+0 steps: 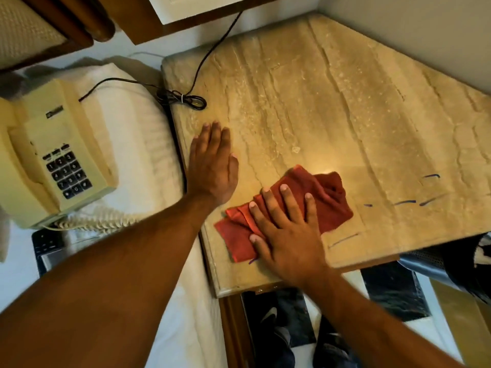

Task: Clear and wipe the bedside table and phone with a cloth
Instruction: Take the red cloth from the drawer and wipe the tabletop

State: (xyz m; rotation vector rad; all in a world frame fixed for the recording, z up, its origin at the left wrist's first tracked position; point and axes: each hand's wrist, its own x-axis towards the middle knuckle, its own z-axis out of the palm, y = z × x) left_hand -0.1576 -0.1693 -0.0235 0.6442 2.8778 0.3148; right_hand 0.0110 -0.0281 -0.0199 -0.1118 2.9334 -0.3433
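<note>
The bedside table point(332, 102) has a beige marble top with blue pen marks near its front right. A red cloth point(321, 197) lies crumpled on the front part of the top. My right hand point(287, 235) presses flat on the cloth, fingers spread. My left hand point(212, 166) rests flat and open on the marble by the table's left edge, holding nothing. The cream push-button phone point(50, 155) sits on the white bed to the left, its handset in the cradle.
The phone's black cord point(183, 99) runs from the wall across the table's back left corner, bundled in a loop. A white pillow point(127, 123) lies under the phone. A dark remote point(47, 243) sits on the bed. My shoes point(276, 325) show below the table.
</note>
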